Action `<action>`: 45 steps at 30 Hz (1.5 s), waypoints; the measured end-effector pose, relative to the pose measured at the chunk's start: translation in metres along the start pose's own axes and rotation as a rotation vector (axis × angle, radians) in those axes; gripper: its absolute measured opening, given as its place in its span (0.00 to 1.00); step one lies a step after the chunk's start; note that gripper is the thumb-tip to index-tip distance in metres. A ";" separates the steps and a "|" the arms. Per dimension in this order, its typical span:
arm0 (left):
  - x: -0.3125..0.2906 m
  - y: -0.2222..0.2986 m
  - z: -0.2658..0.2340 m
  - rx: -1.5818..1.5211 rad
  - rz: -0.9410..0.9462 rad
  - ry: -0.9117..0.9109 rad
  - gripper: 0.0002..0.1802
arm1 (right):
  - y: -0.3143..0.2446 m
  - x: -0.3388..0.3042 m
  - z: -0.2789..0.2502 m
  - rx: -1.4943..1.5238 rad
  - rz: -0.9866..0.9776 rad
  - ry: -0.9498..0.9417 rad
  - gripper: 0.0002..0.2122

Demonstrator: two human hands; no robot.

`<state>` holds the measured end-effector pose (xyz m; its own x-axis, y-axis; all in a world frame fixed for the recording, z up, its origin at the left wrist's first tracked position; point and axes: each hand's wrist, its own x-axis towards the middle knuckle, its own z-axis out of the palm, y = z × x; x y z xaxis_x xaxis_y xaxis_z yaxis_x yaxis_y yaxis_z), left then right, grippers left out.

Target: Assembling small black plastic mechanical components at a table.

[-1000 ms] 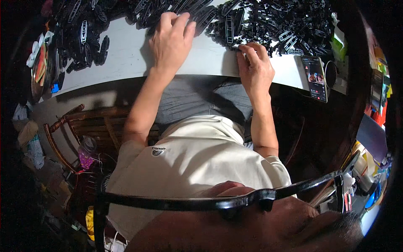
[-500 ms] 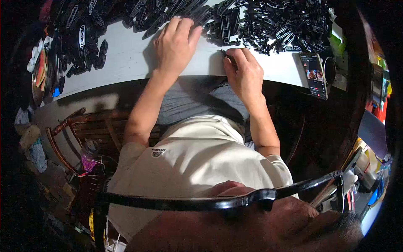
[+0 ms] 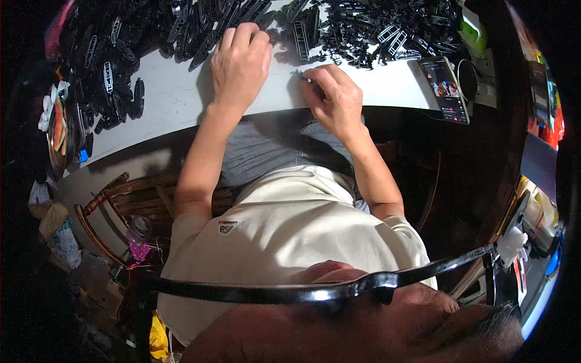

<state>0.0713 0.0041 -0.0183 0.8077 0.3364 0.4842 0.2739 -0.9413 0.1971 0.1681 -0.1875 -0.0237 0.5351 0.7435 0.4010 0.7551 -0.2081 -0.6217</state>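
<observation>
My left hand [image 3: 242, 68] is over the white table, at the near edge of a heap of long black plastic parts [image 3: 207, 36]. Its fingers are curled down and close together, and their tips are hidden, so what they hold cannot be seen. Closer to the table's front edge, my right hand [image 3: 337, 100] pinches a small black part [image 3: 307, 78] with a light tip between thumb and forefinger. Ahead of that hand, a ladder-shaped black part [image 3: 301, 40] lies by a pile of small black pieces [image 3: 357, 42].
A lit phone [image 3: 445, 91] leans by a round dark object [image 3: 466, 80] at the table's right end. More long black parts [image 3: 109, 77] lie at the left. A plate-like item [image 3: 59, 128] is at the left edge. A wooden chair [image 3: 103, 202] stands behind on the left.
The view has shifted a little. My left thumb has drawn in beside the fingers. My right hand has turned slightly, and the part in its pinch shows more clearly.
</observation>
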 end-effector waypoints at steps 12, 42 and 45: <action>-0.051 0.016 -0.034 -1.058 -0.526 0.006 0.15 | -0.008 -0.008 0.005 0.333 -0.029 0.192 0.13; -0.060 0.013 -0.048 -0.984 -0.431 -0.332 0.15 | -0.025 -0.008 0.008 0.422 -0.188 0.032 0.12; -0.068 0.012 -0.046 -0.850 -0.483 -0.344 0.15 | -0.025 -0.015 0.013 0.296 -0.099 -0.079 0.10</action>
<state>-0.0039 -0.0284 -0.0099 0.8516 0.5218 -0.0495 0.2571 -0.3335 0.9070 0.1358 -0.1852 -0.0232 0.4244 0.8004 0.4234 0.6531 0.0533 -0.7554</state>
